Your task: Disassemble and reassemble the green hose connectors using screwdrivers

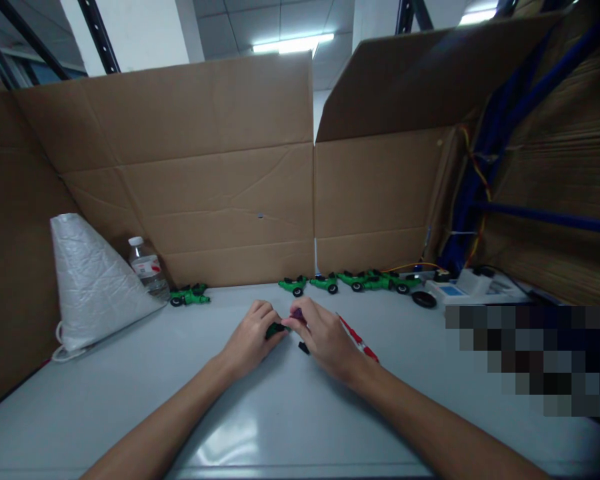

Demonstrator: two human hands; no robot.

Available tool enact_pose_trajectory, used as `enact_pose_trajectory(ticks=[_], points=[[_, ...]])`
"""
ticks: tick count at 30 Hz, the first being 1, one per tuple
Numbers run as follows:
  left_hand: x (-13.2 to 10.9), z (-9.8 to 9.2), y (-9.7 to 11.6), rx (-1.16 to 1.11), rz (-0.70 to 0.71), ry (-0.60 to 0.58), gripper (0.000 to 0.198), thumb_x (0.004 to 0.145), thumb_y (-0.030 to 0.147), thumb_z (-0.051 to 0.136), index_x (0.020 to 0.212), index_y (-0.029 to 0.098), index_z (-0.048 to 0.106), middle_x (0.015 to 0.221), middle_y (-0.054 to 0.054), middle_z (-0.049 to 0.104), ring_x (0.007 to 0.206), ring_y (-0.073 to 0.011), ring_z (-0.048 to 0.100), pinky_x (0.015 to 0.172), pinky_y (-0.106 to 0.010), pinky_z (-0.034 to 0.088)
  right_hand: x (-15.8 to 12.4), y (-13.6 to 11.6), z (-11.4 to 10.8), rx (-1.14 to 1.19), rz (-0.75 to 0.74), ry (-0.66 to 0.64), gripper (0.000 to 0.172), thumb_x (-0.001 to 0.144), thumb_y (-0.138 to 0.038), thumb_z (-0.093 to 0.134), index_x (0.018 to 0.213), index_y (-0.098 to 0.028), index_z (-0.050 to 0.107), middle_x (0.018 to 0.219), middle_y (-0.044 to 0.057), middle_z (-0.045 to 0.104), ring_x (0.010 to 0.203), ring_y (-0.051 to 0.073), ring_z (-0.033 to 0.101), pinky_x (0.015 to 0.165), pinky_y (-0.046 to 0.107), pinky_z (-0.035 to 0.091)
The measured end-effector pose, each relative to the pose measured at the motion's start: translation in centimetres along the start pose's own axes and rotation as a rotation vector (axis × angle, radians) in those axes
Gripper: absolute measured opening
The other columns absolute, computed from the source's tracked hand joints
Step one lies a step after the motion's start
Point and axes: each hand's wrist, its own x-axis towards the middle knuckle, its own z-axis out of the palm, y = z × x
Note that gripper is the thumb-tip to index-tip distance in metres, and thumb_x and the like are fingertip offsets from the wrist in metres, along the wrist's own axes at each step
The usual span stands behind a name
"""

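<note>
My left hand (253, 339) is closed around a small green toy car part (277, 329) with something dark on it, mostly hidden by the fingers. Right beside it, my right hand (327, 337) pinches a small purple piece (297, 314), too covered to name more exactly. The fingertips of both hands nearly meet over the white table. Below the right fingers lies a small black piece (303, 348). A slim red tool with a white band, like a pen or screwdriver (359, 339), rests just beyond my right hand.
Several green toy cars (324, 284) line the table's back edge, and another group (190, 295) sits left. A black ring (424, 299) lies near a white power strip (475, 287). Cardboard walls (220, 180) surround the white table (130, 400). A silvery bag (95, 287) and water bottle (147, 267) stand left.
</note>
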Motion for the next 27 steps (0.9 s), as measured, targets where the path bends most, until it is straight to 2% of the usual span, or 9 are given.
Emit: enact_pose_trajectory(ticks=[6, 11, 13, 16, 19, 21, 23, 25, 27], points=[[0.0, -0.6, -1.1, 0.255, 0.024, 0.011, 0.013, 0.103, 0.030, 0.058, 0.096, 0.019, 0.063, 0.102, -0.009, 0.062, 0.104, -0.0268, 0.055, 0.091, -0.042, 0.051, 0.1, 0.2, -0.4, -0.173, 0.244, -0.125, 0.035, 0.108, -0.046, 0.050, 0.086, -0.022, 0.062, 0.075, 0.005, 0.070, 0.066, 0.019, 0.063, 0.064, 0.029, 0.037], [0.1, -0.6, -1.7, 0.399, 0.000, -0.012, 0.008, 0.100, 0.026, 0.063, 0.097, 0.018, 0.063, 0.101, -0.010, 0.063, 0.104, -0.0291, 0.056, 0.084, -0.041, 0.048, 0.1, 0.5, 0.5, -0.084, 0.448, -0.222, 0.042, 0.111, -0.037, 0.041, 0.078, -0.021, 0.063, 0.071, 0.005, 0.070, 0.061, 0.018, 0.060, 0.059, 0.030, 0.030], [0.1, -0.8, -1.8, 0.430, -0.005, -0.012, 0.007, 0.099, 0.024, 0.064, 0.098, 0.018, 0.064, 0.102, -0.010, 0.063, 0.105, -0.0298, 0.056, 0.084, -0.041, 0.047, 0.1, 0.6, 0.7, -0.049, 0.425, -0.275, 0.035, 0.110, -0.032, 0.043, 0.082, -0.021, 0.062, 0.073, 0.004, 0.069, 0.064, 0.018, 0.060, 0.060, 0.029, 0.031], [0.1, -1.3, -2.1, 0.490, -0.001, -0.013, 0.009, 0.101, 0.025, 0.062, 0.098, 0.017, 0.065, 0.102, -0.011, 0.064, 0.106, -0.0305, 0.056, 0.084, -0.041, 0.046, -0.1, 0.6, 0.7, -0.052, 0.267, -0.306, 0.016, 0.107, -0.024, 0.049, 0.094, -0.022, 0.058, 0.083, 0.004, 0.068, 0.074, 0.020, 0.061, 0.065, 0.029, 0.037], [0.1, -1.6, -2.2, 0.539, 0.013, -0.026, 0.015, 0.104, 0.025, 0.057, 0.099, 0.015, 0.066, 0.101, -0.012, 0.065, 0.105, -0.0305, 0.056, 0.083, -0.042, 0.046, -0.2, 0.4, 0.6, -0.054, 0.102, -0.268, 0.014, 0.106, -0.019, 0.047, 0.095, -0.023, 0.056, 0.096, 0.007, 0.066, 0.088, 0.023, 0.060, 0.077, 0.032, 0.043], [0.2, -1.7, -2.2, 0.549, 0.019, -0.024, 0.016, 0.105, 0.026, 0.055, 0.100, 0.015, 0.067, 0.102, -0.012, 0.065, 0.105, -0.0306, 0.057, 0.084, -0.042, 0.046, -0.2, 0.4, 0.6, -0.001, 0.110, -0.259, 0.013, 0.105, -0.019, 0.047, 0.096, -0.023, 0.055, 0.096, 0.007, 0.065, 0.088, 0.022, 0.059, 0.079, 0.032, 0.044], [0.2, -1.8, -2.0, 0.536, 0.025, -0.005, 0.017, 0.105, 0.026, 0.054, 0.102, 0.015, 0.067, 0.103, -0.012, 0.066, 0.107, -0.0305, 0.057, 0.086, -0.043, 0.047, -0.2, 0.5, 0.8, 0.096, 0.262, -0.261, 0.013, 0.106, -0.025, 0.048, 0.096, -0.022, 0.056, 0.087, 0.004, 0.063, 0.077, 0.019, 0.057, 0.072, 0.030, 0.041], [0.2, -1.9, -1.8, 0.522, 0.041, 0.023, 0.019, 0.106, 0.027, 0.052, 0.103, 0.016, 0.067, 0.104, -0.013, 0.066, 0.109, -0.0303, 0.058, 0.087, -0.043, 0.048, -0.2, 0.7, 1.1, 0.246, 0.497, -0.296, 0.028, 0.108, -0.034, 0.045, 0.087, -0.020, 0.058, 0.070, 0.000, 0.057, 0.062, 0.016, 0.051, 0.061, 0.027, 0.036], [0.2, -1.9, -1.6, 0.539, 0.070, 0.038, 0.020, 0.107, 0.027, 0.051, 0.103, 0.016, 0.067, 0.104, -0.013, 0.067, 0.110, -0.0308, 0.059, 0.087, -0.043, 0.048, -0.1, 0.8, 1.5, 0.456, 0.731, -0.374, 0.042, 0.109, -0.041, 0.037, 0.079, -0.020, 0.057, 0.057, -0.004, 0.043, 0.050, 0.013, 0.039, 0.052, 0.026, 0.030]])
